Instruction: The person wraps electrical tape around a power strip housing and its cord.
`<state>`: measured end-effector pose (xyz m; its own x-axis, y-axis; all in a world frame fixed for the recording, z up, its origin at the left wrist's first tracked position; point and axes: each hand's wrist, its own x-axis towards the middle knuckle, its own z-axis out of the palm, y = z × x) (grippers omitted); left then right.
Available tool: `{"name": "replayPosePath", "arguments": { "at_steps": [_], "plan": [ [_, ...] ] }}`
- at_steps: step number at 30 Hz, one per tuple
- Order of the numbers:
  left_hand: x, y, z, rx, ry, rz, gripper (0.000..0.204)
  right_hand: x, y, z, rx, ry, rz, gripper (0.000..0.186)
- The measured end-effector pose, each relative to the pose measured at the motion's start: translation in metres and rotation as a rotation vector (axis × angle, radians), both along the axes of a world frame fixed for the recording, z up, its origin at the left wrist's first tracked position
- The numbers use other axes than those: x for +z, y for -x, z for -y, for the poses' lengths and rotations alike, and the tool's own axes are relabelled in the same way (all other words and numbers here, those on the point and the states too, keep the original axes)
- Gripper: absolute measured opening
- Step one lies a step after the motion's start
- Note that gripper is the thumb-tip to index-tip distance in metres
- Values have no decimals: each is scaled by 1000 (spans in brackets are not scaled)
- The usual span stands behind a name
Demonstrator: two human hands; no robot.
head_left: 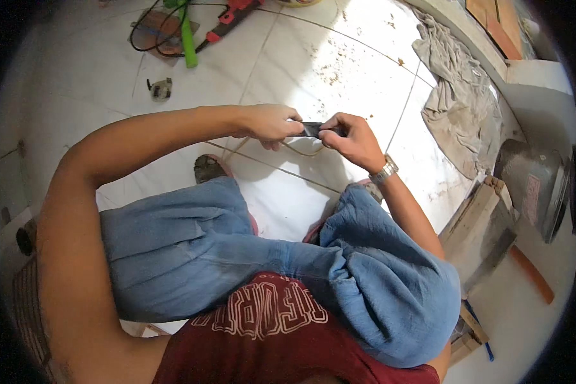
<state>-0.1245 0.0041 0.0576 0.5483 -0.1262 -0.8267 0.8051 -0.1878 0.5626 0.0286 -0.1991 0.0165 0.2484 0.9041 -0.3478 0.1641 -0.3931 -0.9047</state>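
Observation:
Above the floor, in front of my knees, both hands come together on a small, dark, flat strip (312,129) whose exact kind I cannot make out. My left hand (270,124) pinches its left end between thumb and fingers. The other end is gripped by my right hand (352,139), thumb pressed on it, a metal watch on that wrist. A thin pale cord (299,152) loops beneath the strip between the hands and runs down to the left, below my left hand. Where it joins the strip, if it does, is hidden by my fingers.
White floor tiles (262,70) carry scattered brown debris. Far left lie a red power tool (227,22), a green-handled tool (189,41) and a small grey part (160,89). A crumpled grey cloth (454,96), wood pieces (480,217) and a dark container (531,182) are on the right.

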Motion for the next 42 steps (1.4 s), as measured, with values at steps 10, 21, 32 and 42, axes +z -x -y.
{"name": "replayPosePath", "arguments": {
  "at_steps": [10,21,32,42],
  "plan": [
    [-2,-12,13,-128,-82,43,56,2,5,-2,23,50,68,28],
    [7,-3,-14,-179,-144,137,54,56,-19,-54,319,14,273,24],
    [-54,84,-46,416,-448,488,45,12,1,-195,749,12,480,39],
    [-94,94,-56,763,-143,292,39,-14,26,-233,453,77,436,47]
  ]
}}
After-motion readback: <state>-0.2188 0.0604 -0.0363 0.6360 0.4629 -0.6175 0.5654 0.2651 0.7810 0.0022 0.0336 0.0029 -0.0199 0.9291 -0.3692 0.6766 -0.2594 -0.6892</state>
